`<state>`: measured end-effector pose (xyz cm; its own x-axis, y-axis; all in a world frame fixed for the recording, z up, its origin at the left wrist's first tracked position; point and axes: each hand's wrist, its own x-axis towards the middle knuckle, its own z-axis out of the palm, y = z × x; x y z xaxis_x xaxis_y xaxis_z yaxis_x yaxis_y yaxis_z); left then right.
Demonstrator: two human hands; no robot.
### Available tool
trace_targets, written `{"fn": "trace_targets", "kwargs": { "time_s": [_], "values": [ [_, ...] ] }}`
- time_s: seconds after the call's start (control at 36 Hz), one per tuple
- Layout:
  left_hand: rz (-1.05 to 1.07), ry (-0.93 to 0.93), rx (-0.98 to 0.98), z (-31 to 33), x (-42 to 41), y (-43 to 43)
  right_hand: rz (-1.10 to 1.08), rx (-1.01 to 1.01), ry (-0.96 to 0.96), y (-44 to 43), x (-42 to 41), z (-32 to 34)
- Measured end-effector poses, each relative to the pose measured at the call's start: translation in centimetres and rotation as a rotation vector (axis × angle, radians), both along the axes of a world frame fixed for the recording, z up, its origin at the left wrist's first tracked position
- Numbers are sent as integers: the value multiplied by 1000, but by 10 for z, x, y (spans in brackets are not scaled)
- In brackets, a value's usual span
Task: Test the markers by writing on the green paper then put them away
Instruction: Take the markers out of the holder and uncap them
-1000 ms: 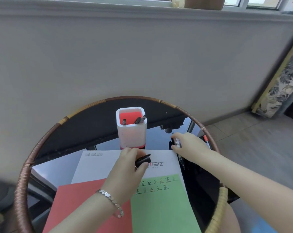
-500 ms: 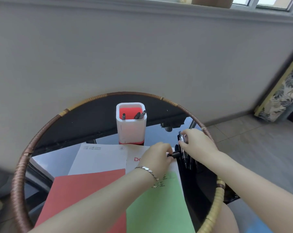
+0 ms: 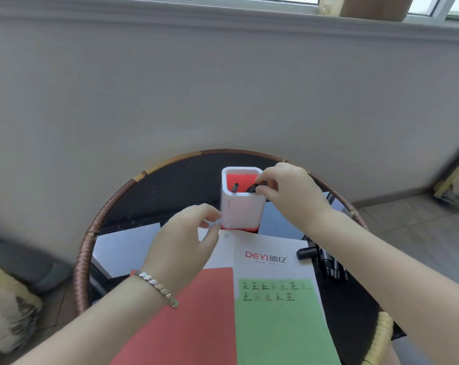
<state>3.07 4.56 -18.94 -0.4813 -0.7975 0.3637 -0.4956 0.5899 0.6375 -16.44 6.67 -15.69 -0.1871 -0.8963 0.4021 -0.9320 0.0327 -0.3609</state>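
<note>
Black marker (image 3: 257, 187), tilted, is pinched between the thumb and curled fingers of the right hand (image 3: 289, 198), its lower end inside the open top of the white pen holder (image 3: 240, 209) at frame centre. A second marker (image 3: 235, 187) stands inside. The left hand (image 3: 183, 241) hovers at the holder's lower left edge, fingers loosely curved and holding nothing; contact is unclear. Green paper (image 3: 283, 330) with written marks lies at lower right, edge to edge with red paper (image 3: 191, 320). Loose markers (image 3: 325, 262) lie just beside the white sheet (image 3: 270, 248). Bare dark tabletop separates holder and wicker rim (image 3: 112, 202).
</note>
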Motion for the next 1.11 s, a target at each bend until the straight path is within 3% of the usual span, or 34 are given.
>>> {"fn": "trace_targets", "kwargs": {
  "time_s": [0.08, 0.17, 0.39, 0.53, 0.69, 0.81, 0.97, 1.11],
  "values": [
    [3, 21, -13, 3, 6, -1, -5, -66, -20, 3, -1, 5],
    [2, 57, -50, 6, 6, 0, -7, -253, -81, 14, 0, 22],
    [-61, 276, -92, 20, -16, 6, 82, -596, -585, 58, 6, 65],
    [-147, 337, -43, 24, -28, 15, 34, -458, -893, 72, 11, 54],
    [-201, 178, 1, 15, -27, 25, 63, -198, -1356, 78, 12, 30],
    [-265, 51, 14, 12, -26, 31, 100, -24, -1330, 78, 22, 12],
    [-283, -109, -51, 7, -23, 34, 25, -32, -1330, 77, 34, -7],
    [-291, -115, 30, -1, -28, 31, 9, -36, -1283, 77, 41, -20]
  ]
}}
